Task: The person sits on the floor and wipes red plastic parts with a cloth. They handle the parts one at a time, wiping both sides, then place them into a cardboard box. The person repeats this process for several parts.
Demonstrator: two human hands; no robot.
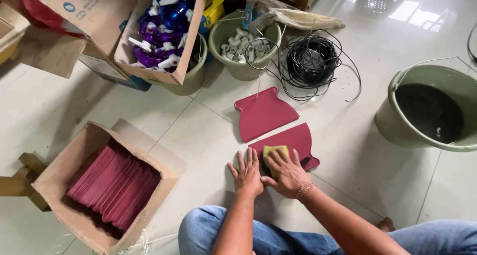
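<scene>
Two flat dark-red plates with a fan shape lie on the tiled floor. The nearer plate (297, 140) is under my hands. My right hand (287, 172) presses a yellow-green sponge (274, 152) onto it. My left hand (247, 173) lies flat, fingers spread, on the plate's near left edge and the floor. The farther plate (263, 112) lies untouched just beyond.
A cardboard box (59, 170) of stacked dark-red plates stands at left. A green bucket (431, 108) with dark liquid is at right. A coil of black wire (312, 60), a bucket of white fittings (242, 41) and a box of purple and blue spray heads (161, 29) sit beyond.
</scene>
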